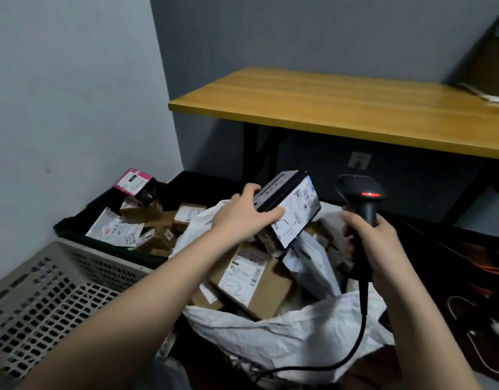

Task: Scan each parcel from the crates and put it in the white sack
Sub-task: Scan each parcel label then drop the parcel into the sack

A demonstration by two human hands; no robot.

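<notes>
The left hand (244,213) clamps the stiff, seemingly light black labelled cardboard parcel (289,206) by its end, while the right hand (375,246) grips the black corded handheld scanner (361,204).

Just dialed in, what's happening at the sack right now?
A person is mid-scan. The left hand holds a black parcel above the open white sack, label side turned toward the handheld scanner gripped in the right hand; the scanner's red light is on. The sack already holds several boxes and mailers. More parcels wait in the black crate, and a grey crate sits nearer.
</notes>
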